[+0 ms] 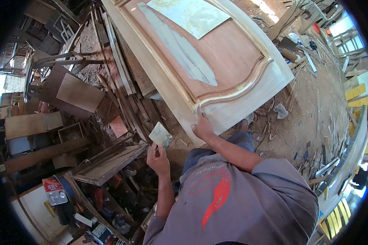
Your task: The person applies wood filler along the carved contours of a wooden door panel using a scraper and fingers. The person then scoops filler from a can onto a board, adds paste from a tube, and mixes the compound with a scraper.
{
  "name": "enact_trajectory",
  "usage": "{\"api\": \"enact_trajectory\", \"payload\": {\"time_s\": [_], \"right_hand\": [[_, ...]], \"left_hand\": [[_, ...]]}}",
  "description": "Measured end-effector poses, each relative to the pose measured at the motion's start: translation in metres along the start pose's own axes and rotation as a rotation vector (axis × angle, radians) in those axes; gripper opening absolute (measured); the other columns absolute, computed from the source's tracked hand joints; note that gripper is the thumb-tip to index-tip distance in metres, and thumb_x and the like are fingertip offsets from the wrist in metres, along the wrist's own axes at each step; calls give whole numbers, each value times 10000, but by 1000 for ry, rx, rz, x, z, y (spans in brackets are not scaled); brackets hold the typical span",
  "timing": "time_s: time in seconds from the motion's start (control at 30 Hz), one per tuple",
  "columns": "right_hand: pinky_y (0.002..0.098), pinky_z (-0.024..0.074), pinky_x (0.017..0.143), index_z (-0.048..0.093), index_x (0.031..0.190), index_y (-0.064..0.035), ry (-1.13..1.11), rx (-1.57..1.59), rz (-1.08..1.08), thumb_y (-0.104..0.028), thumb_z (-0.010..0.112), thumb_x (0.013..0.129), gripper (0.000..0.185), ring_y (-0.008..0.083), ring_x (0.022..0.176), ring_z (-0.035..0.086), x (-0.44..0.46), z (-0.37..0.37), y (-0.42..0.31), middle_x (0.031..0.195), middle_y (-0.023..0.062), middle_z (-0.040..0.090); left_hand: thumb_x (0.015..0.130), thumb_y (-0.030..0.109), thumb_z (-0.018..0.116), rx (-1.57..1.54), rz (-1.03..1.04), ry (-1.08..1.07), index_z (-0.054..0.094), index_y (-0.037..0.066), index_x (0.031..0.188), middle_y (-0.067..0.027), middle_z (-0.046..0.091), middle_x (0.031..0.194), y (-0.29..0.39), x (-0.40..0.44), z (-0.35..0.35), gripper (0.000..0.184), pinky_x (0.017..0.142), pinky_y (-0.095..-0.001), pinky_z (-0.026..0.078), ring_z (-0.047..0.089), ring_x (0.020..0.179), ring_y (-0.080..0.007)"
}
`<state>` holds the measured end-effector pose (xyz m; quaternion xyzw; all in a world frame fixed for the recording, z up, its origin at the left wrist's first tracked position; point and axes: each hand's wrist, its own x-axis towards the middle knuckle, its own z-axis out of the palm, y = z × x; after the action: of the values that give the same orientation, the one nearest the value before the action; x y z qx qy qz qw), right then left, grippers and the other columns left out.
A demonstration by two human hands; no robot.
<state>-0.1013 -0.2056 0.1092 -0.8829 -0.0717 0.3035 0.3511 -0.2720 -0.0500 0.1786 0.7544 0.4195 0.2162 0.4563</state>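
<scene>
My left hand is closed on the lower edge of a small pale square piece with smears on it, held off the door's left side. With the index finger stretched out, my right hand touches the inner corner of the moulding on a wooden door. No object shows in that hand, and its other fingers are partly hidden. On the door's recessed panel lie a long pale strip with a pointed end and a white sheet with yellowish smears.
Long boards lie along the door's left side. A wooden frame stands below my left hand, near a red-labelled can. Scraps and offcuts cover the ground to the right, with a crumpled plastic bag.
</scene>
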Motion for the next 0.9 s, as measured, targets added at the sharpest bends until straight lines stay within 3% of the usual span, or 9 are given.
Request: {"api": "enact_trajectory", "payload": {"time_s": [0.1,0.23,0.33,0.43,0.53,0.6,0.73,0.83,0.9], "right_hand": [[538,476,1091,256,1647,-22,-44,-106,-56,-183,662,883,880,479,1311,555,4,12,2,1441,286,529],[535,477,1092,267,1636,-11,-177,-174,-85,-196,671,876,880,488,1293,563,1,6,-2,1434,289,534],[531,484,1084,349,1622,-51,-4,0,-14,-208,679,872,834,484,1266,580,-4,-5,-9,1388,285,562],[532,494,1062,455,1576,-80,23,-11,12,-223,692,867,761,467,1223,605,3,5,-4,1341,278,584],[532,507,1024,539,1512,-76,-92,-156,-148,-226,708,860,689,443,1183,626,6,16,1,1273,262,618],[523,514,1002,593,1450,-59,9,0,-142,-223,716,850,634,428,1147,645,-2,14,-1,1226,247,647],[512,531,954,699,1257,-48,70,127,-72,-202,721,830,454,415,1079,671,2,-2,6,1117,217,697],[523,538,929,709,1133,-54,161,2,-124,-180,711,821,336,420,1055,679,21,-14,19,1086,213,707],[528,536,935,689,1123,-57,56,-31,-126,-174,708,815,330,427,1077,675,34,-24,19,1106,218,708]], "left_hand": [[994,1,674,68,137,19,710,-91,1231,-100,719,1062,4,0,2,256,790,-291,584,714,902,-153],[996,-3,670,80,147,15,715,-82,1237,-85,724,1046,16,0,4,257,779,-277,574,709,893,-134],[999,-3,667,72,148,23,718,-76,1242,-78,727,1050,18,-1,3,259,772,-272,569,706,891,-121],[1001,-2,664,59,116,9,719,-72,1246,-77,728,1053,15,-2,3,261,768,-275,569,704,887,-116],[1001,23,671,65,73,0,725,-61,1233,-74,730,1057,13,-3,3,252,781,-291,565,694,898,-124],[1000,61,682,10,-26,6,738,-34,1207,-69,738,1062,11,-4,3,234,823,-321,559,681,949,-140],[1000,61,679,6,-3,8,735,-36,1195,-67,740,1067,3,-3,0,225,848,-323,551,676,968,-139],[999,60,679,62,47,13,734,-37,1191,-70,744,1083,10,-3,-3,222,868,-325,544,674,984,-143],[1000,61,678,71,70,22,733,-36,1197,-73,746,1095,12,-4,-2,226,881,-326,538,672,994,-147]]}}
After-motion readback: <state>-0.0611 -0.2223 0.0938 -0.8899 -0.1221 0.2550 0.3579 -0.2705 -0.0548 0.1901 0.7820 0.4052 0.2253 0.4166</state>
